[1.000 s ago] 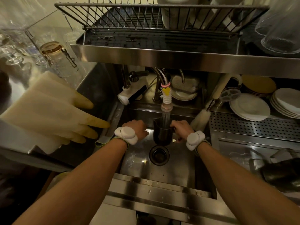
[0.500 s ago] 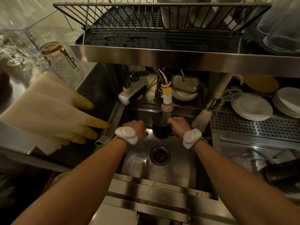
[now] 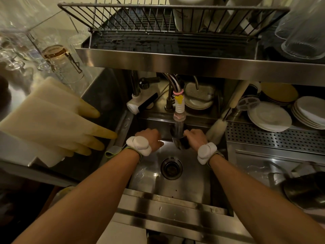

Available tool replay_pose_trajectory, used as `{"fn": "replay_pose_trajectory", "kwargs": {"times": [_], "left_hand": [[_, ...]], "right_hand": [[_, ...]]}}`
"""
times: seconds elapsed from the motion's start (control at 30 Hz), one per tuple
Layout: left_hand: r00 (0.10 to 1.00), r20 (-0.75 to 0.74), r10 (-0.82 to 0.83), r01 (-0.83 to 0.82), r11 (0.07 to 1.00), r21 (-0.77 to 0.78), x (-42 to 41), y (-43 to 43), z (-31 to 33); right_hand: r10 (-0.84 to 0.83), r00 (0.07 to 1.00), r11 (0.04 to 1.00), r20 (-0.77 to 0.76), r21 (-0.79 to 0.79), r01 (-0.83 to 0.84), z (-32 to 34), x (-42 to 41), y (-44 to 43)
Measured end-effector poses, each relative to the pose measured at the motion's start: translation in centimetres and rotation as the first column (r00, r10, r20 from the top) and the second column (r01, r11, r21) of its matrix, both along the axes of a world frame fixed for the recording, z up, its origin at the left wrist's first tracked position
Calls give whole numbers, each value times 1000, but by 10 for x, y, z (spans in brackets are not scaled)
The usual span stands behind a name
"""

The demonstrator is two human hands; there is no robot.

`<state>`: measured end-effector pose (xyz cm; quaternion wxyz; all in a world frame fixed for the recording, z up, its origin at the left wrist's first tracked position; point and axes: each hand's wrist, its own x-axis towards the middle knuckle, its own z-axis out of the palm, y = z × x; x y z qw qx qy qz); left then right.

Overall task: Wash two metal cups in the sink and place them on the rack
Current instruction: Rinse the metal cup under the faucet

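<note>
A dark metal cup [image 3: 179, 140] is held up under the faucet nozzle [image 3: 178, 115] in the steel sink [image 3: 175, 189], and water runs onto it. My right hand [image 3: 195, 138] grips the cup's right side. My left hand [image 3: 151, 138] hovers just left of the cup with its fingers curled shut, apart from the cup. I see nothing in it. The wire dish rack [image 3: 126, 18] sits on the steel shelf above the sink, with white crockery at its right end. I can make out only one cup.
Yellowed rubber gloves [image 3: 52, 120] lie on the left counter beside a glass jar [image 3: 64, 66]. A bottle brush [image 3: 217, 130] leans at the sink's right edge. Stacked plates [image 3: 269, 117] and a dark pan [image 3: 307, 191] are on the right. The drain [image 3: 171, 167] lies below the cup.
My right hand has lifted the cup from low in the sink up to the nozzle. My left hand has stayed where it was.
</note>
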<state>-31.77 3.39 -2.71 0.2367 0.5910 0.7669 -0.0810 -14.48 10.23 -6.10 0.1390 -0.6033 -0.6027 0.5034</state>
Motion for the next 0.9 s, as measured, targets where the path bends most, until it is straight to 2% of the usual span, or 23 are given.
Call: {"fn": "replay_pose_trajectory", "kwargs": {"times": [0.33,0.47,0.57,0.63,0.7,0.8,0.9], "left_hand": [[1000,13,11,-11,1000,-29,-4,-1,0],[999,35,31,-30,999,-30,-3,0,-3],[997,77,26,-22,999,-47,5,-2,-3],[986,161,51,-43,998,-52,12,-1,-2],[936,328,131,-129,991,-29,23,2,-4],[723,622,300,-329,942,-72,42,11,-10],[628,621,469,-498,856,-142,51,15,-16]], "right_hand": [[-43,995,999,-85,-38,40,2,-4,0],[-13,999,998,-46,-61,10,2,6,5],[-62,996,996,-63,-68,58,-2,-3,-2],[-97,985,991,-140,-109,82,-1,-9,-8],[-116,966,981,-230,-178,76,4,-10,-11],[-121,949,977,-292,-203,62,6,-13,-18],[-80,952,990,-296,-131,42,-3,-15,-28]]}}
